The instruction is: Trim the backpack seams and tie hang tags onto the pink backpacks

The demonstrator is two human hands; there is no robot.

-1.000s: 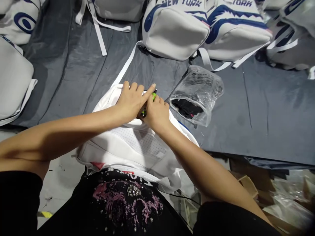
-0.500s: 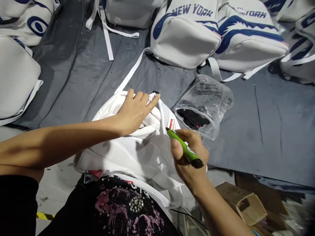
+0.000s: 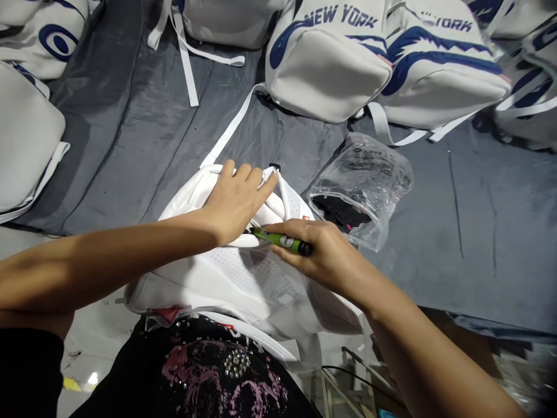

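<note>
Right fingers (image 3: 300, 227) grip a marker (image 3: 289, 242) over the backpack (image 3: 191, 283) — clear bag (image 3: 378, 164) holds black contents (image 3: 338, 210).

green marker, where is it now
Head view, just below centre: the green marker is in the right grip, over the white backpack, beside the left grip.

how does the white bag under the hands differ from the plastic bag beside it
The white bag is opaque; the plastic bag is transparent, showing black contents. The white bag outsizes the plastic bag. The white bag overhangs the edge of the table; the plastic bag doesn't. Both lie at least partly on it.
</note>
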